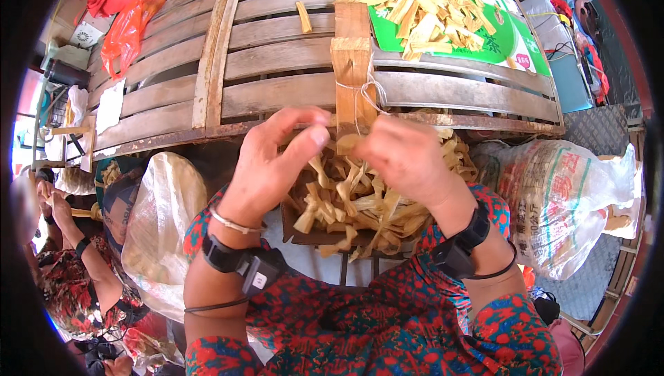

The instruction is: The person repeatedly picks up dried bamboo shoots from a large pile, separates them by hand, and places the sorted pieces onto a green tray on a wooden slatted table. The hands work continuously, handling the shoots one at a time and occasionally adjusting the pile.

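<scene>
My left hand point(273, 158) hovers over a tray point(304, 236) heaped with tan, curled bamboo-like strips point(360, 207); thumb and forefinger are pinched near a strip end. My right hand point(401, 155) is closed around a small tan piece point(348, 143) at the front edge of a slatted wooden bench point(277, 65). An upright wooden block point(351, 65) tied with white string stands just beyond both hands. Further back, a heap of cut flat strips point(422, 3) lies on a green printed sheet point(512, 37). Both wrists wear black bands.
A white woven sack point(166, 217) stands at my left knee, a printed bulging sack point(560, 196) at my right. Orange and red plastic bags point(124, 23) lie at the bench's far left. Another person in patterned clothes point(69, 265) sits at lower left.
</scene>
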The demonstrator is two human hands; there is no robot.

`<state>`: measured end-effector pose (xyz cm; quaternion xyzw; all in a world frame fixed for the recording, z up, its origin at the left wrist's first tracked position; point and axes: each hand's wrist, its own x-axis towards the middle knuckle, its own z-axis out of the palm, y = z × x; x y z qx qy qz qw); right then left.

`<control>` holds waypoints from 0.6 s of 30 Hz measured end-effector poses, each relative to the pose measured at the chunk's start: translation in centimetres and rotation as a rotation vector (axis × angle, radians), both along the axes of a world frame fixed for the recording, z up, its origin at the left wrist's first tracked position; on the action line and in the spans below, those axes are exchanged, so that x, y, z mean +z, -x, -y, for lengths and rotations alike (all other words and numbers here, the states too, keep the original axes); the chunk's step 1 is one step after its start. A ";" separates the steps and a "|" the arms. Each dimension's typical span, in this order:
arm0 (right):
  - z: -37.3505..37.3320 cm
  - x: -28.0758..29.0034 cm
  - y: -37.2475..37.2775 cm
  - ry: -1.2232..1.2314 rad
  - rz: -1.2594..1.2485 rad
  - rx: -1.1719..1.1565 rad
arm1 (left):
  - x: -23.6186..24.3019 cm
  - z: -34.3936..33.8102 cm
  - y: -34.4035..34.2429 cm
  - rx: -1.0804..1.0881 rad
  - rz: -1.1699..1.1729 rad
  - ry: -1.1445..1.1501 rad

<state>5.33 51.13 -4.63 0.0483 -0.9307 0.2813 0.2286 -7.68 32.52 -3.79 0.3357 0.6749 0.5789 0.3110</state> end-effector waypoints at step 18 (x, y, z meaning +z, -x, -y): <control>2.0 0.8 0.2 0.138 -0.102 0.333 | -1.2 -2.2 -4.1 -0.156 1.090 0.043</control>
